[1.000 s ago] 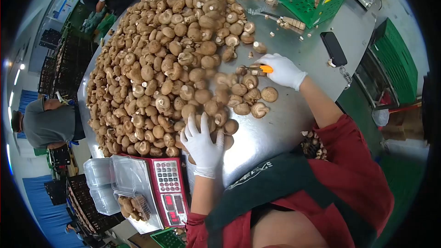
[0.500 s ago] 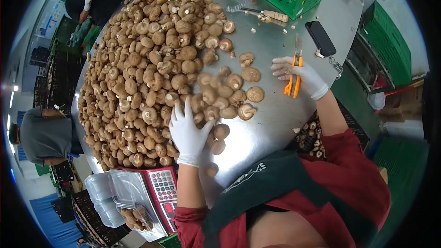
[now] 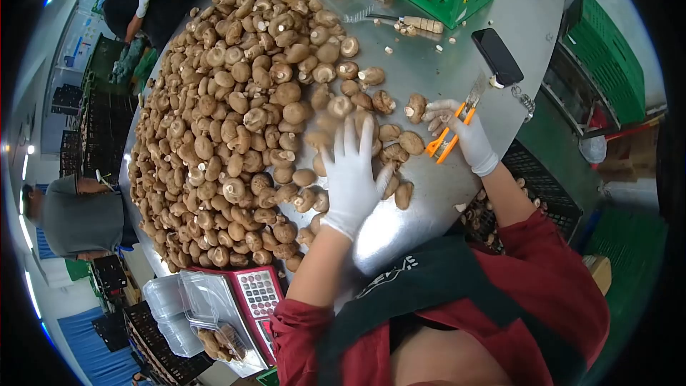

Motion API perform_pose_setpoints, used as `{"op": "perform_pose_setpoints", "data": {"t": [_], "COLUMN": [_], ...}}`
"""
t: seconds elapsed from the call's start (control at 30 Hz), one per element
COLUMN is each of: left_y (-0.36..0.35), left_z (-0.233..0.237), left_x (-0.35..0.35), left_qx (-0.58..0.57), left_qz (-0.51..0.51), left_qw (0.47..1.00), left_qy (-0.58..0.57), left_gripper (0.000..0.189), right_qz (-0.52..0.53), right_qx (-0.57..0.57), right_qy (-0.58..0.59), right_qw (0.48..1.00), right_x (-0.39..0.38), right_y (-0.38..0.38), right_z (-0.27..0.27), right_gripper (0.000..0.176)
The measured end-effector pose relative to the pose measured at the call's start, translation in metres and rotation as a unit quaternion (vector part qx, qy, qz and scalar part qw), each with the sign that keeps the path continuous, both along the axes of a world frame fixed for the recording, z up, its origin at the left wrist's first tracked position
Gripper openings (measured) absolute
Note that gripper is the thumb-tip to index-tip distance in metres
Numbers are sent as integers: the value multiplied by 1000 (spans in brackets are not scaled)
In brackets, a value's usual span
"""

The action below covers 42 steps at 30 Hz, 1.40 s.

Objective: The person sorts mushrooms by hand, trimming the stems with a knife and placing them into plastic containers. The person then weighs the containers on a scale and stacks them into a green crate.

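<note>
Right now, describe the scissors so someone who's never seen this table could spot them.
Start at the round metal table heaped with brown mushrooms. On its bare edge, just below the black phone, the gloved right hand holds the scissors. They are the only bright orange thing there, blades pointing toward the phone.

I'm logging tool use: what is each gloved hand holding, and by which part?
The right hand holds orange scissors by the handles. The left hand lies spread on the mushrooms, gripping nothing.
</note>
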<state>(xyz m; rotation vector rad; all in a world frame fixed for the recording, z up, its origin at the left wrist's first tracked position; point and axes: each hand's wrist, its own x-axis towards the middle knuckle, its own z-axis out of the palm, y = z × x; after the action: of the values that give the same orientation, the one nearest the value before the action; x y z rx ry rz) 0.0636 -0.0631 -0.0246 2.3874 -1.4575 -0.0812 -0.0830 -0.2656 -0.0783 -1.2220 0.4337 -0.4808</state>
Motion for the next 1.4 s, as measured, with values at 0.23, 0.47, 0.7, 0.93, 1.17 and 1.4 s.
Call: {"op": "perform_pose_setpoints", "data": {"t": [0.23,0.47,0.7,0.93,1.17,1.4], "left_y": [77,120,31,-57,-17,6], "left_z": [11,14,37,0,-1,22], "left_x": [-23,-26,73,148,146,74], "left_qx": [71,50,-59,129,-151,-360], "left_qz": [44,144,59,179,51,30], "left_qw": [996,988,979,944,987,832], "left_qy": [-10,8,-186,-246,-36,421], "left_gripper": [79,67,37,44,37,53], "right_qz": [2,15,12,0,3,1], "right_qx": [-12,-53,-77,-44,-40,-54], "right_qy": [-9,0,13,17,8,16], "right_qw": [1000,998,997,999,999,998], "right_x": [-1,0,1,1,2,0], "right_y": [7,9,11,13,13,13], "right_z": [-6,-8,-5,-3,-6,-7], "right_gripper": [24,25,23,21,22,23]}}
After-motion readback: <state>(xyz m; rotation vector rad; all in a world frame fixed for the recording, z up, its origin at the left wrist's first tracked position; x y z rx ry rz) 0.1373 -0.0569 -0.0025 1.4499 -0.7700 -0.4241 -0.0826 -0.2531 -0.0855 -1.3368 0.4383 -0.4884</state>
